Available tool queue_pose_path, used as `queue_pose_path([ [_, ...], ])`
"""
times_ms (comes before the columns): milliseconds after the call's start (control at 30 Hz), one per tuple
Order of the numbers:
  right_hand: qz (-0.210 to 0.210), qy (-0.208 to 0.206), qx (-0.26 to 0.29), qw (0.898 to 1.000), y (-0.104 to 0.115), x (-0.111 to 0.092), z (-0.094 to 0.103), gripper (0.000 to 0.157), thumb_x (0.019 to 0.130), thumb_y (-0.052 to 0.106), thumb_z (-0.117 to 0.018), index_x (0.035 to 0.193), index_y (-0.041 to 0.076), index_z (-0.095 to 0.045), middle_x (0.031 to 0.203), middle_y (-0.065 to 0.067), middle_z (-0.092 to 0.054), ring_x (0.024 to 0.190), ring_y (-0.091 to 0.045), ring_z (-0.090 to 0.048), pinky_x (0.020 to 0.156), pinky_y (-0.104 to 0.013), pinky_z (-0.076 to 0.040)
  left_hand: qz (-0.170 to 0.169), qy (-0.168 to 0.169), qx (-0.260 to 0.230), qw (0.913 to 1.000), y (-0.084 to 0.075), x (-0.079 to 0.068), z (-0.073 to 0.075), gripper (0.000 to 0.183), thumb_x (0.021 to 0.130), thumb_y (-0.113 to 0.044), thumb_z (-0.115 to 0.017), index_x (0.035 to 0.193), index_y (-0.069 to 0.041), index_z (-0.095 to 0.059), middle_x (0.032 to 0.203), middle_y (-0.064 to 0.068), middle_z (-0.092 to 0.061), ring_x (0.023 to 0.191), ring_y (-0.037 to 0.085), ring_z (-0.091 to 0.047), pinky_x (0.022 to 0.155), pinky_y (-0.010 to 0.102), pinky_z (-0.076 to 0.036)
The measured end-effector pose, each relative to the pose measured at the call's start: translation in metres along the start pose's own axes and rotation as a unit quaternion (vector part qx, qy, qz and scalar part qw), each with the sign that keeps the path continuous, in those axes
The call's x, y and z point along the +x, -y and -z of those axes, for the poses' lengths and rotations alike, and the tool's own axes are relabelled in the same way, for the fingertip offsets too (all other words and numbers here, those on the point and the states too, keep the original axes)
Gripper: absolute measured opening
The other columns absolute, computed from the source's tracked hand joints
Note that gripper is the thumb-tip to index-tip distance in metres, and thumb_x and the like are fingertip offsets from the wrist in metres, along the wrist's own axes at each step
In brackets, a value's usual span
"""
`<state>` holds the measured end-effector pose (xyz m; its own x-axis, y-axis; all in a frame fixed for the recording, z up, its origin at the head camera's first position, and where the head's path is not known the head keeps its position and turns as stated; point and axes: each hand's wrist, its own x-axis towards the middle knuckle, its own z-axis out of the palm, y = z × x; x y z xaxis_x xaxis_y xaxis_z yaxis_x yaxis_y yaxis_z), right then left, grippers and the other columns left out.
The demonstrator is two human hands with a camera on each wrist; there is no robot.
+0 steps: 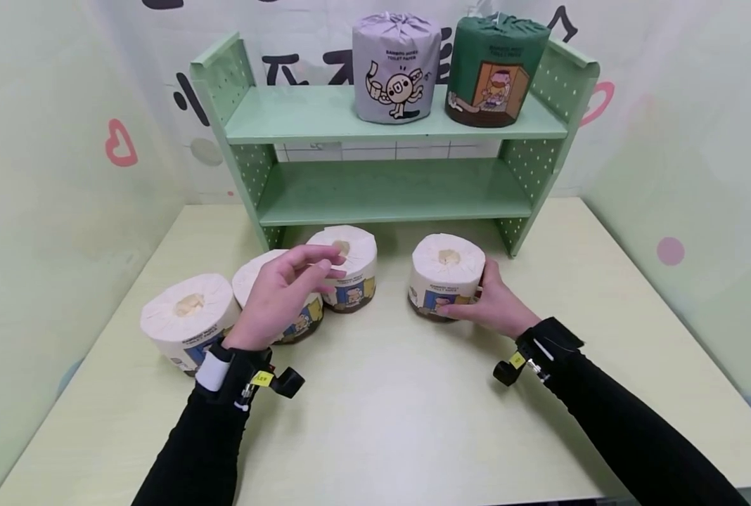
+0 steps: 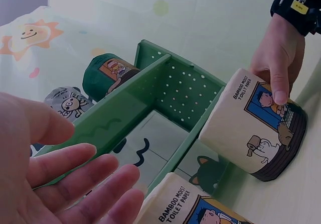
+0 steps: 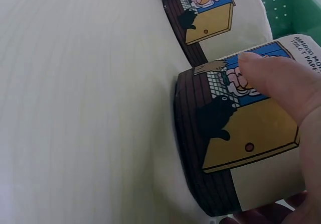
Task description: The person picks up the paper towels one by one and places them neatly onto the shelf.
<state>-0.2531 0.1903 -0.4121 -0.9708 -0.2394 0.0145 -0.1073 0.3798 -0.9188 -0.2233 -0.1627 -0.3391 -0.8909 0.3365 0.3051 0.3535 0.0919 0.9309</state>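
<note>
My right hand [image 1: 497, 301] grips a cream-wrapped toilet paper roll [image 1: 444, 275] that stands upright in front of the shelf. The right wrist view shows its thumb [image 3: 281, 81] pressed across the picture on the wrapper. Over on the left, my left hand [image 1: 274, 301] hovers with fingers spread, holding nothing. Beneath it is a matching toilet paper roll [image 1: 306, 325], partly hidden by the hand. Two more rolls flank that one: a tilted-looking roll [image 1: 188, 309] at far left and another roll [image 1: 361, 263] nearer the shelf.
A green two-tier shelf [image 1: 394, 186] stands at the back of the pale table [image 1: 382, 422]. On its upper board are a lilac-wrapped roll [image 1: 396, 70] and a dark green roll [image 1: 497, 70]. Printed curtains [image 1: 46, 176] close in the sides.
</note>
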Motion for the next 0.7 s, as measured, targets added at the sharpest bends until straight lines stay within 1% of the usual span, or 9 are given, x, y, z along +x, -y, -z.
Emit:
queue_pose_path([
  [67,0.005,-0.004,-0.003,1.0,0.0,0.001,-0.001,0.114,0.07,0.026,-0.093,0.147,0.006,-0.011,0.144,-0.015,-0.03,0.126,-0.024,-0.038,0.11,-0.049,-0.028,0.002,-0.001,0.001,1.0,-0.005,-0.001,-0.001,0.028,0.106,-0.012,-0.051,0.131,0.0,-0.056,0.123,0.009,-0.06,0.106,0.025,-0.061,0.087,0.048,-0.055],
  [233,0.022,-0.002,0.008,1.0,-0.001,0.004,-0.002,0.106,0.073,0.014,-0.091,0.145,0.004,-0.014,0.142,-0.016,-0.033,0.125,-0.026,-0.041,0.11,-0.05,-0.03,0.01,0.001,0.002,0.9999,-0.022,-0.005,-0.005,0.028,0.106,-0.007,-0.049,0.131,0.005,-0.055,0.124,0.016,-0.058,0.107,0.029,-0.06,0.089,0.054,-0.052],
  [333,0.031,0.002,0.004,1.0,-0.001,0.004,-0.001,0.103,0.074,0.011,-0.09,0.145,0.003,-0.015,0.141,-0.017,-0.035,0.124,-0.027,-0.042,0.11,-0.051,-0.031,0.013,0.002,0.003,0.9999,-0.028,-0.006,-0.006,0.028,0.106,-0.006,-0.049,0.131,0.005,-0.055,0.124,0.017,-0.058,0.106,0.03,-0.06,0.088,0.052,-0.053],
  [467,0.032,0.001,-0.015,0.999,-0.001,0.004,-0.001,0.103,0.074,0.014,-0.09,0.145,0.004,-0.017,0.14,-0.016,-0.038,0.122,-0.027,-0.045,0.108,-0.052,-0.035,0.015,0.001,0.007,0.9999,-0.029,-0.007,-0.006,0.027,0.106,-0.007,-0.049,0.13,0.003,-0.056,0.124,0.016,-0.058,0.106,0.03,-0.06,0.086,0.039,-0.057],
  [600,0.031,-0.001,-0.025,0.999,0.0,0.003,-0.001,0.104,0.074,0.018,-0.091,0.147,0.006,-0.018,0.139,-0.014,-0.04,0.119,-0.027,-0.047,0.104,-0.052,-0.04,0.015,0.001,0.006,0.9999,-0.027,-0.007,-0.006,0.027,0.106,-0.008,-0.049,0.129,0.003,-0.057,0.123,0.015,-0.059,0.106,0.029,-0.06,0.083,0.031,-0.057],
  [700,0.035,-0.004,-0.025,0.999,0.002,0.002,0.001,0.105,0.074,0.021,-0.091,0.148,0.008,-0.018,0.14,-0.012,-0.041,0.118,-0.027,-0.048,0.102,-0.052,-0.041,0.011,0.001,0.002,0.9999,-0.026,-0.006,-0.006,0.027,0.106,-0.007,-0.049,0.129,0.005,-0.056,0.123,0.016,-0.059,0.106,0.03,-0.06,0.082,0.028,-0.057],
])
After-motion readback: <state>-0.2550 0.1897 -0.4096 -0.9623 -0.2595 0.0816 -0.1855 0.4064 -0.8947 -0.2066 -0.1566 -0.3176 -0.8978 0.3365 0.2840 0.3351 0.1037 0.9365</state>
